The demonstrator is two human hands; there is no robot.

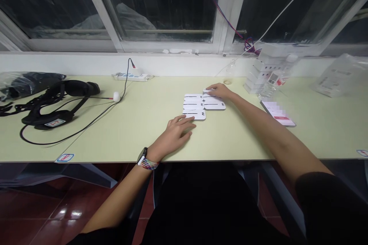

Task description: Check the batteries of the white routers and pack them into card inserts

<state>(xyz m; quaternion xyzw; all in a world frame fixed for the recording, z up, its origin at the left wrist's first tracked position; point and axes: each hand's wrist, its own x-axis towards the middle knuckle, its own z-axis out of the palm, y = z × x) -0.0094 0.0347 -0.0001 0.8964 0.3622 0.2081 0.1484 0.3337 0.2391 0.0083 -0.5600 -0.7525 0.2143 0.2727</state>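
Several white rounded cards, each with a black line and a "W", lie in two columns on the table. My left hand (176, 134) rests with fingers stretched out, its fingertips at the lower edge of the nearest card (198, 114) in the left column. Above that card are two more, the middle card (193, 105) and the far card (192, 97). In the right column, my right hand (220, 91) has its fingers bent over a white card (206, 91) at the far end, partly covering it. The near right card (215, 106) lies flat below.
To the left are a black headset (61, 115) with a cable and a power strip (132, 77). At the right stand stacked white boxes (254, 76), a clear bottle (271, 86) and a phone (278, 114) with a lit screen. A tape roll (227, 81) lies near the wall.
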